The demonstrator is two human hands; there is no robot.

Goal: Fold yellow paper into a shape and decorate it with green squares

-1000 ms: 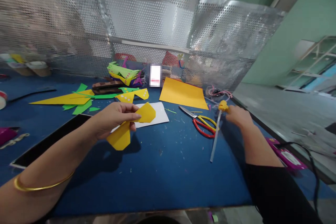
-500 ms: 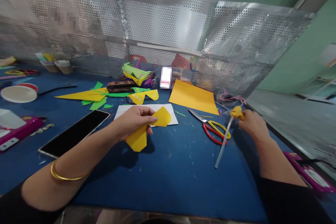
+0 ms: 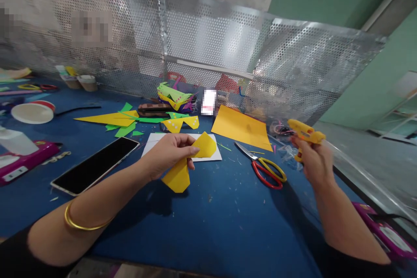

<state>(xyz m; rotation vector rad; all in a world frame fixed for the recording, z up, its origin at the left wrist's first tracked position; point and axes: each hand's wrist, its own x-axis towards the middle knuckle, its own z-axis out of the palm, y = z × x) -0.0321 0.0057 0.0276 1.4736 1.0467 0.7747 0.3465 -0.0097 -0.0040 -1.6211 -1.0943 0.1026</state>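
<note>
the left hand (image 3: 172, 152) has thumb and fingers pinched together on a yellow cutout (image 3: 206, 145), one wing poking out past the fingertips and the other hanging below the palm. the cutout is above the table (image 3: 221, 219), clear of the right hand (image 3: 319, 166). the right hand has its fingers curled round a yellow glue gun (image 3: 303, 131), which is up off the table, well apart from the left hand. between the hands, nearer the right, lie scissors (image 3: 255, 159) with one red and one yellow handle. a white sheet (image 3: 153, 141) lies just beyond the left hand, with a dotted mask (image 3: 176, 125) farther past it. an orange sheet (image 3: 237, 127) lies beyond the scissors, between the hands. to the left of the left hand is a phone (image 3: 96, 166), its screen dark, and green scraps (image 3: 126, 130) lie beyond that. a purple power strip (image 3: 389, 233) sits to the right of the right hand, on the near side.
</note>
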